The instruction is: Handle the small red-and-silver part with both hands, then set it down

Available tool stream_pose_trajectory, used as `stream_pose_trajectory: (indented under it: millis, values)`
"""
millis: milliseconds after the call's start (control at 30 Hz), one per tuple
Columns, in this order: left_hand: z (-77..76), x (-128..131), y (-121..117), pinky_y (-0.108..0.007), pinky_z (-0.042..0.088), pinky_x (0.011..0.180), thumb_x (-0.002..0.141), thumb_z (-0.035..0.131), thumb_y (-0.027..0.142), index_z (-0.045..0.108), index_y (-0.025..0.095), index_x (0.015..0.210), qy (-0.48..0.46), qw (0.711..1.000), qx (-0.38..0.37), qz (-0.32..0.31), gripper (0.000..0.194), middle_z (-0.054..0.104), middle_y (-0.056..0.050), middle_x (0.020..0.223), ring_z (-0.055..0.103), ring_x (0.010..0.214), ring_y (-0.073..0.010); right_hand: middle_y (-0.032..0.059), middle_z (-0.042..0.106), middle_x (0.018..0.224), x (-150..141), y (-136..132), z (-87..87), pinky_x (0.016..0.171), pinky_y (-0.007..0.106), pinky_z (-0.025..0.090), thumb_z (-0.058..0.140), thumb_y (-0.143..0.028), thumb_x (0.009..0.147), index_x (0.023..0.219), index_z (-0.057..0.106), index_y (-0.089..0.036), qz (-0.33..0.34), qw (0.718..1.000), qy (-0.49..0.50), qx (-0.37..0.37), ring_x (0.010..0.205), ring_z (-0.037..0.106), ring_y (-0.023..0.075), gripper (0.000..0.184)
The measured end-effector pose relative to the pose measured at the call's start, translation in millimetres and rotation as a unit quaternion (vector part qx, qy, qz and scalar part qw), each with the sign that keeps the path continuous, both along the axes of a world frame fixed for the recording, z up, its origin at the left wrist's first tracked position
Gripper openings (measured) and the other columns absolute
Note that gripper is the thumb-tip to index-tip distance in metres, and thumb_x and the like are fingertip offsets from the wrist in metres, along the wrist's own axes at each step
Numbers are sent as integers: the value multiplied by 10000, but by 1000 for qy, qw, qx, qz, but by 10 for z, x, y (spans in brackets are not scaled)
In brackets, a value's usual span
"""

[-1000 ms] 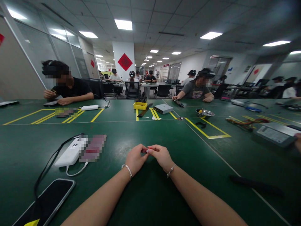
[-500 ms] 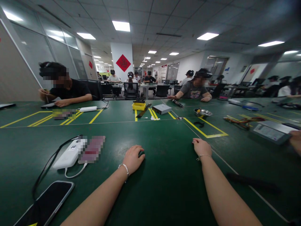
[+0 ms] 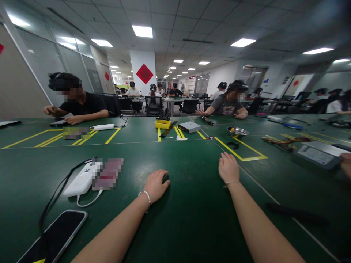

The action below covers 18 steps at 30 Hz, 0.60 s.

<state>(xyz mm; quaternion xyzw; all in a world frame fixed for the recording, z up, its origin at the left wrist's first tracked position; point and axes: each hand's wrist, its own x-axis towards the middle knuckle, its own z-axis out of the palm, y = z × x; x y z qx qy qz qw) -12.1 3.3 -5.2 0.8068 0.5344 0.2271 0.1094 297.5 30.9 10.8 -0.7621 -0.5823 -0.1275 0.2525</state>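
Note:
My left hand rests on the green table in front of me. Its fingers curl over a small dark spot at the fingertips that I cannot make out. My right hand lies flat on the table farther right, fingers stretched forward and holding nothing, close to a yellow taped line. Both wrists wear thin bracelets.
A white power bank with a cable and a black phone lie to the left. A black strip lies at the right. Farther off are a yellow tray, a grey box and a metal bowl. Several people sit across the table.
My hands, pinched together on a tiny thing a second ago, have parted. The right hand moved right and forward and flattened. The left stayed, settling onto the table.

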Motion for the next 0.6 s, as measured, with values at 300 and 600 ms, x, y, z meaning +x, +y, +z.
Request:
stream_pose_trajectory:
  millis: [300,600]
  values:
    - [-86,16,6,-416,235,976,787,385,353,322,220,1245,49,999,7,-10,481,365,-54,1304,303,1196,-221,35,272,1355,-1320,-277,-125,987,439,167,315,-381,814,1264,331,-228,392,911,-33,-122,1253,149,222,476]
    - [-75,37,-19,-508,162,975,794,347,410,352,298,1222,91,995,-14,-34,442,340,-21,1322,237,1226,-243,37,427,1261,-1278,-258,-123,958,398,239,312,-402,812,1208,418,-244,434,884,-39,-167,1174,328,203,440]
